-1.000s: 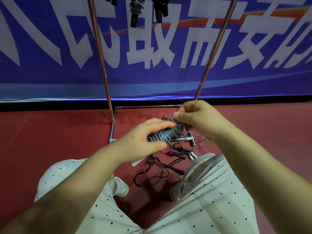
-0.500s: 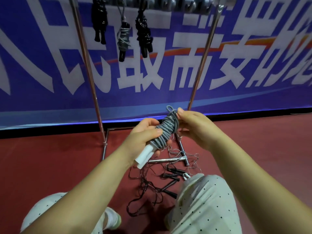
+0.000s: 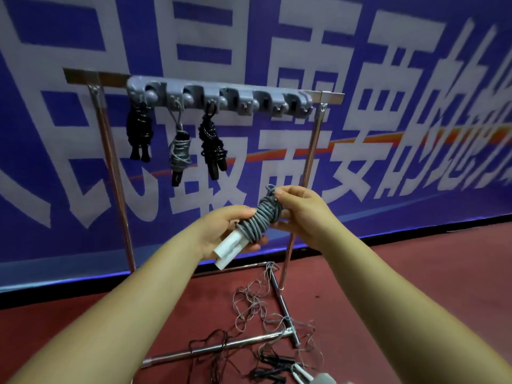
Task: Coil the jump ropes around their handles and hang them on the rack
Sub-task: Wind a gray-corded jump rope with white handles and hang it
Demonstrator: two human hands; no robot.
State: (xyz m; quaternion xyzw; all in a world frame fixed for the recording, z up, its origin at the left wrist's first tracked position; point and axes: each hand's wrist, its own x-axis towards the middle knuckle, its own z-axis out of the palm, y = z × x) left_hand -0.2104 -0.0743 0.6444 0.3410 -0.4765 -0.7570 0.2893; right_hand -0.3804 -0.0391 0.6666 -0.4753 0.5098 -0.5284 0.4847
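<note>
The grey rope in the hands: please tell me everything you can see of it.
The grey rope is a thin grey cord wound in many tight turns around white, plastic-looking handles that stick out at its lower end. The bundle tilts, upper end toward the rack. The left hand holds the handle end; the right hand pinches the top, where a small loop sticks up.

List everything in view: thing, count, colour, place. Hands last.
Rack: one, silver metal, before the banner.
Hook strip: one, grey, on the rack's top bar.
Hung ropes: three, coiled; black at left, grey in the middle, black at right.
Held rope: one, grey coil on white handles, between both hands.
Loose ropes: count unclear, grey and black, tangled on the floor.
Banner: one, blue, white characters.
Floor: red.
Left hand: grips the handles.
Right hand: pinches the coil's top.
</note>
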